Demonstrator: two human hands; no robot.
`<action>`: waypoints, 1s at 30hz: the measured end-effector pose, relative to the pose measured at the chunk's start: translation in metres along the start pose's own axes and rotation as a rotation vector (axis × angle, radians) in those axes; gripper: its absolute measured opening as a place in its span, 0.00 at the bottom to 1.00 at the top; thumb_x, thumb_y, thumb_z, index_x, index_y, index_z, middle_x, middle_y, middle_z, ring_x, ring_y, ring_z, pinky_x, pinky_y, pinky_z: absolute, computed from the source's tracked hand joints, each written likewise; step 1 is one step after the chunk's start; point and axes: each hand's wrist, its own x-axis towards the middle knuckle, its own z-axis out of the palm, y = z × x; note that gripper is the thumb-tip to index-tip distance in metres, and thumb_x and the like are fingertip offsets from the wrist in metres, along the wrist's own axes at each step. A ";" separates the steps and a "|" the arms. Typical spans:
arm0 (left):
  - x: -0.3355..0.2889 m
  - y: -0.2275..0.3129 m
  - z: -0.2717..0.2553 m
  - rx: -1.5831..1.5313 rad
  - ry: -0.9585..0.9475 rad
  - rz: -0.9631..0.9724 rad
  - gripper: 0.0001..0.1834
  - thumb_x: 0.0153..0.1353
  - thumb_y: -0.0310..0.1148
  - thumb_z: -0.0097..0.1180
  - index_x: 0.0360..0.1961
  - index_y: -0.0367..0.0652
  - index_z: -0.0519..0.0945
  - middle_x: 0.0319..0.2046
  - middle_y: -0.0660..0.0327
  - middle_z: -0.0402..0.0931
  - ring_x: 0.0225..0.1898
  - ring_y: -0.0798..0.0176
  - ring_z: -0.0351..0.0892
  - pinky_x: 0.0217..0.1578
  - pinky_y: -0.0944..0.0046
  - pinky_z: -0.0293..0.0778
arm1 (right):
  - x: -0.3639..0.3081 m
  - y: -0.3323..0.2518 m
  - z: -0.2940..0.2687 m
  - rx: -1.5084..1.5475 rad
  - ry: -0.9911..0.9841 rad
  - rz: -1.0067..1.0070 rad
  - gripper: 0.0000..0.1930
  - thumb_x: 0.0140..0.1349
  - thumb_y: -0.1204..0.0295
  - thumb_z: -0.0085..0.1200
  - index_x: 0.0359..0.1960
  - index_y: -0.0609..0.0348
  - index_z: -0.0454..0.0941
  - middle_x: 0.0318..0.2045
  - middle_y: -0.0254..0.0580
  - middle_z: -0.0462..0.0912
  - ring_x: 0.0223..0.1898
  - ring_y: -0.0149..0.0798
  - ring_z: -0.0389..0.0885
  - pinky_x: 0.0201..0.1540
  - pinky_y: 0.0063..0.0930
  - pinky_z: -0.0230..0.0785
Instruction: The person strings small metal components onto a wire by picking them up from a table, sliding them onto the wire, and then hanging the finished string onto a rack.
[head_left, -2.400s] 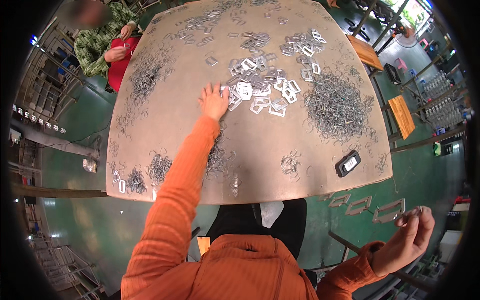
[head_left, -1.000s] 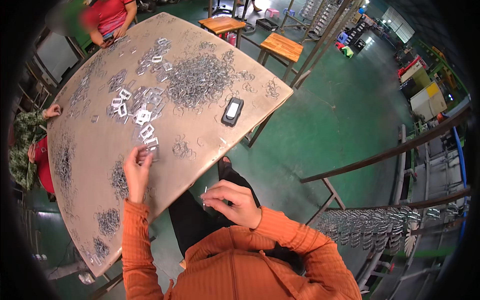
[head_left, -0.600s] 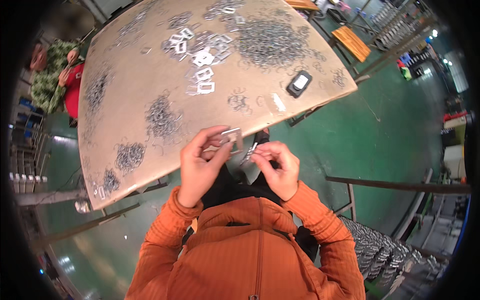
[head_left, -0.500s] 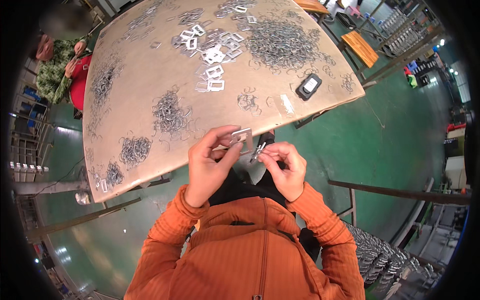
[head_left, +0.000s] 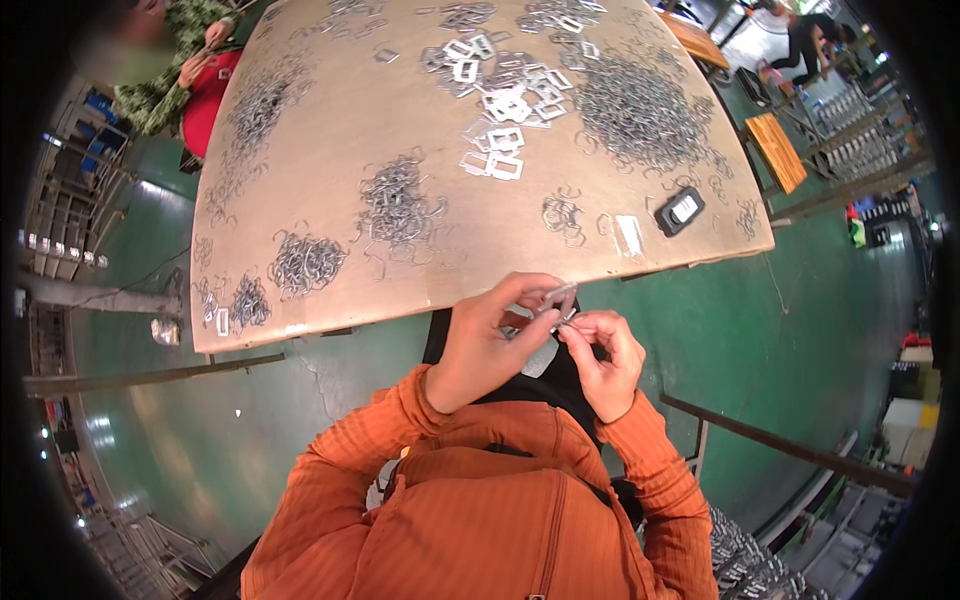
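Note:
Above the near edge of the table, my left hand (head_left: 480, 345) pinches a flat metal frame plate (head_left: 564, 292) between thumb and fingers; the plate is tilted nearly edge-on. My right hand (head_left: 608, 362) meets it from the right. Its thumb and fingertips are closed on small bent metal wire pieces (head_left: 567, 320), held against or very close to the plate; their exact shape and number are mostly hidden by the fingers. On the table ahead lie loose frame plates (head_left: 507, 103) and a large heap of curved wire hooks (head_left: 640, 112).
Smaller hook heaps (head_left: 395, 203) dot the brown table (head_left: 330, 195). A black box with a white label (head_left: 680, 211) and a clear plastic packet (head_left: 628, 235) lie near the right corner. Another person's hands (head_left: 196, 68) work at the far left. A metal rail (head_left: 780, 440) stands at right.
My view has shifted, so the table sits further left-to-right across it. My right hand has brought the wire pieces up to the plate, and the plate has turned more edge-on.

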 end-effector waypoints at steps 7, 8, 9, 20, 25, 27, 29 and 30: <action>-0.016 -0.023 -0.010 0.083 -0.003 0.108 0.14 0.56 0.20 0.57 0.44 0.37 0.77 0.34 0.58 0.78 0.33 0.70 0.79 0.32 0.71 0.78 | 0.009 -0.001 -0.001 -0.090 -0.195 0.010 0.11 0.53 0.82 0.60 0.37 0.63 0.74 0.33 0.42 0.78 0.33 0.31 0.79 0.31 0.20 0.73; -0.019 -0.028 -0.012 0.085 -0.001 0.100 0.13 0.56 0.20 0.56 0.44 0.37 0.77 0.34 0.58 0.78 0.33 0.70 0.79 0.32 0.71 0.78 | 0.014 0.005 -0.004 -0.090 -0.209 0.028 0.10 0.55 0.79 0.58 0.38 0.62 0.74 0.34 0.42 0.77 0.34 0.32 0.78 0.30 0.21 0.71; -0.023 -0.032 -0.012 0.074 0.007 0.090 0.14 0.57 0.23 0.56 0.45 0.41 0.77 0.32 0.59 0.77 0.30 0.63 0.77 0.30 0.68 0.75 | 0.024 0.009 -0.005 -0.152 -0.212 0.045 0.09 0.56 0.78 0.57 0.38 0.62 0.74 0.34 0.41 0.76 0.34 0.33 0.77 0.29 0.22 0.71; -0.032 -0.073 -0.017 0.167 -0.049 0.130 0.12 0.55 0.24 0.58 0.42 0.42 0.79 0.32 0.57 0.78 0.33 0.55 0.78 0.34 0.62 0.75 | 0.148 0.041 0.188 -0.507 -0.654 -0.224 0.27 0.46 0.66 0.66 0.50 0.51 0.72 0.54 0.49 0.64 0.50 0.51 0.71 0.48 0.40 0.70; -0.033 -0.080 -0.020 0.190 -0.075 0.084 0.12 0.55 0.25 0.58 0.42 0.43 0.79 0.32 0.57 0.78 0.33 0.54 0.77 0.34 0.61 0.75 | 0.183 0.056 0.237 -0.580 -0.800 -0.124 0.25 0.45 0.70 0.65 0.48 0.50 0.74 0.51 0.48 0.70 0.50 0.48 0.73 0.50 0.39 0.70; -0.032 -0.081 -0.022 0.172 -0.070 0.086 0.12 0.56 0.25 0.57 0.42 0.44 0.79 0.32 0.58 0.78 0.32 0.55 0.77 0.34 0.62 0.75 | 0.202 0.057 0.242 -0.449 -0.859 -0.070 0.23 0.46 0.72 0.64 0.47 0.52 0.75 0.48 0.46 0.74 0.48 0.45 0.76 0.50 0.36 0.70; -0.033 -0.086 -0.022 0.169 -0.061 0.089 0.12 0.56 0.25 0.57 0.42 0.44 0.79 0.32 0.58 0.78 0.32 0.56 0.77 0.34 0.62 0.75 | 0.221 0.057 0.237 -0.200 -0.938 -0.079 0.21 0.48 0.76 0.62 0.46 0.55 0.76 0.45 0.45 0.78 0.46 0.41 0.78 0.48 0.33 0.71; -0.033 -0.088 -0.021 0.166 -0.061 0.094 0.12 0.56 0.25 0.57 0.42 0.44 0.79 0.32 0.59 0.78 0.32 0.56 0.77 0.34 0.62 0.74 | 0.236 0.066 0.233 -0.182 -0.875 -0.061 0.18 0.48 0.77 0.61 0.44 0.56 0.77 0.43 0.45 0.78 0.43 0.41 0.79 0.46 0.32 0.72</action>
